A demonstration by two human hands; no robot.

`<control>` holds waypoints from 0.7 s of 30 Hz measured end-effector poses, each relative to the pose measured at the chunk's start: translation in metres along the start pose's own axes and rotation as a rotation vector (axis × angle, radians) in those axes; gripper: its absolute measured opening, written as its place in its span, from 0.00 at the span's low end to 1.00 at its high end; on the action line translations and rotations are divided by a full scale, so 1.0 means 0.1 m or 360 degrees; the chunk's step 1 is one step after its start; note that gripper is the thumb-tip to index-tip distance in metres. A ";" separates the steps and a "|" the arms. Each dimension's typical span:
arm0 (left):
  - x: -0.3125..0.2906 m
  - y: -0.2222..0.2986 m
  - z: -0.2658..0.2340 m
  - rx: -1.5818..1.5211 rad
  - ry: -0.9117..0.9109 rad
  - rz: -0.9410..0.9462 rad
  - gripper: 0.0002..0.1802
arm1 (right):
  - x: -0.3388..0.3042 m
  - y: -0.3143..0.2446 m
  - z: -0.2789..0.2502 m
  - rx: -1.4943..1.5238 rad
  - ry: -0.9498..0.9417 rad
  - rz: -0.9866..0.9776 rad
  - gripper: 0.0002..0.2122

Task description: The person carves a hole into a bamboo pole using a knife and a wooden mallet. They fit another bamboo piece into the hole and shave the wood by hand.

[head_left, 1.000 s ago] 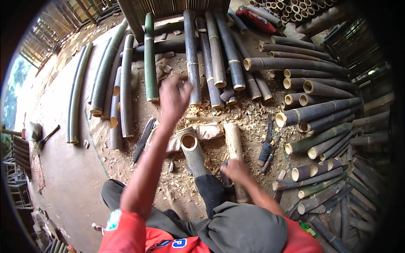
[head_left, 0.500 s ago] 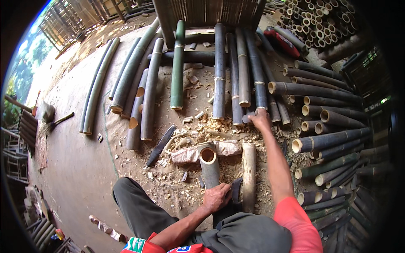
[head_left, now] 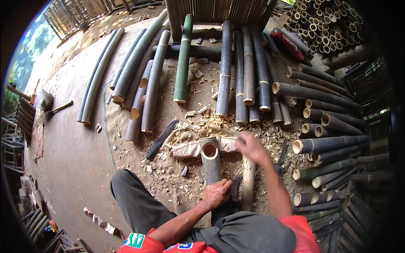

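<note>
Closed round the near part of a bamboo tube (head_left: 211, 170) is my left hand (head_left: 217, 194). That tube has a round hole cut near its far end, which rests against a low pinkish wrapped block (head_left: 185, 150). My right hand (head_left: 252, 148), smeared by motion, is over the right end of this block, just above the top of a pale scraped bamboo pole (head_left: 248, 185). Whether its fingers hold anything cannot be made out. A dark-handled knife (head_left: 162, 139) lies on the ground left of the block. Another dark tool (head_left: 280, 160) lies right of the pale pole.
Beyond the block, a green bamboo pole (head_left: 183, 63) and several dark poles (head_left: 225, 71) lean against a slatted bamboo panel (head_left: 219, 12). More cut lengths (head_left: 320, 143) are stacked on the right. Wood shavings (head_left: 209, 124) cover the ground around the block.
My right hand has come back from the ends of the leaning poles toward me, to the block. My left hand stays on the holed bamboo tube. The view has shifted slightly.
</note>
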State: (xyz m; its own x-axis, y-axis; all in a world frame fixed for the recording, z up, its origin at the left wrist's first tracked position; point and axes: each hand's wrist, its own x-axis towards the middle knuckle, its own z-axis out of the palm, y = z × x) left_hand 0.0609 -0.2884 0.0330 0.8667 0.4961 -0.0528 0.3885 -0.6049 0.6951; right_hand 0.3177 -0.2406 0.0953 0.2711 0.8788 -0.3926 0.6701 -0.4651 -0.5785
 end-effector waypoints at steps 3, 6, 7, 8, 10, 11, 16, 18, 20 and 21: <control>-0.02 0.00 -0.04 -0.0011 0.0018 0.0008 0.14 | -0.64 0.18 0.63 -0.0421 -0.0249 0.0450 0.22; -0.04 -0.03 -0.01 -0.0044 0.0026 0.0017 0.12 | -1.18 0.32 1.11 -0.0478 -0.0391 0.0410 0.17; -0.04 -0.02 -0.01 -0.0058 0.0037 0.0025 0.12 | -1.32 0.37 1.24 -0.0459 -0.0407 0.0410 0.15; -0.01 0.00 0.00 -0.0073 0.0048 0.0044 0.11 | -1.43 0.44 1.38 -0.0442 -0.0415 0.0414 0.13; 0.00 -0.01 -0.03 -0.0078 0.0056 0.0014 0.11 | -1.44 0.59 1.76 -0.0591 -0.0295 0.0349 0.10; -0.02 -0.01 -0.02 -0.0090 0.0043 -0.0002 0.11 | -1.45 0.66 1.90 -0.0553 -0.0220 0.0331 0.09; -0.03 -0.01 -0.08 -0.0224 0.0057 -0.0002 0.12 | -1.50 0.77 1.90 -0.0575 -0.0119 0.0373 0.09; -0.05 -0.03 -0.11 -0.0276 0.0100 0.0015 0.09 | -1.46 0.64 1.69 -0.0435 -0.0185 0.0510 0.13; -0.05 0.00 -0.12 -0.0318 0.0084 -0.0012 0.09 | -1.45 0.50 1.42 -0.0212 -0.0296 0.0632 0.19; -0.05 -0.01 -0.11 -0.0332 0.0080 -0.0018 0.09 | -1.44 0.44 1.25 -0.0039 -0.0342 0.0660 0.19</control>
State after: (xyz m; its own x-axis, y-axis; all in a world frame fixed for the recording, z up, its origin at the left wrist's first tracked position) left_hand 0.0527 -0.2830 0.0408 0.8438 0.5358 -0.0294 0.3205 -0.4594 0.8284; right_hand 0.2214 -0.4012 0.0370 0.3720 0.5759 -0.7280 0.5523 -0.7676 -0.3251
